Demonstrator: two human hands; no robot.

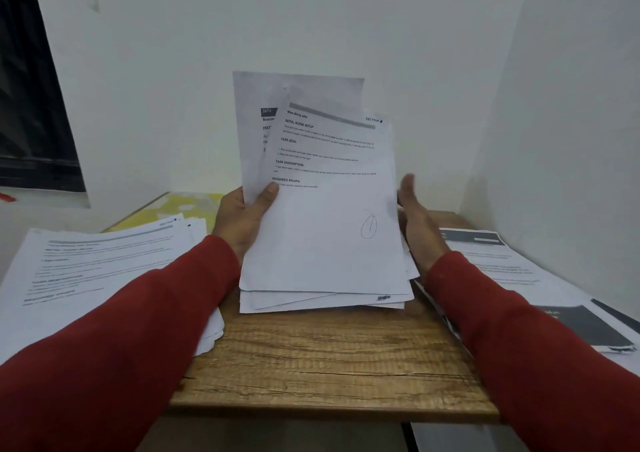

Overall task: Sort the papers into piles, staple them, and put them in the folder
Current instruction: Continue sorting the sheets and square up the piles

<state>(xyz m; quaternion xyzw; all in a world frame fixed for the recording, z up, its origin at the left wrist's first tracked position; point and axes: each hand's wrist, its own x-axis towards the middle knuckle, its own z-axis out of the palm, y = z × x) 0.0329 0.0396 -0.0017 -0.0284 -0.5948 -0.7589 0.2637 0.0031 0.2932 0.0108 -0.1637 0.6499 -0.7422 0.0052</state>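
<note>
My left hand [244,219] grips a loose stack of printed papers [325,229] by its left edge, thumb over the front sheet, holding it upright above the wooden table [325,358]. The front sheet has headings and a pen-drawn circle low on the right; a second sheet sticks up behind it. My right hand [414,219] is beside the stack's right edge with its fingers straight and blurred; I cannot tell if it touches the paper. A pile of papers [104,271] lies on the left of the table, another pile with dark headers [526,278] on the right.
A yellow patterned folder [162,210] lies at the back left, partly under the left pile. White walls close in behind and on the right. A dark panel [31,105] hangs at far left. The table's front edge is close to me.
</note>
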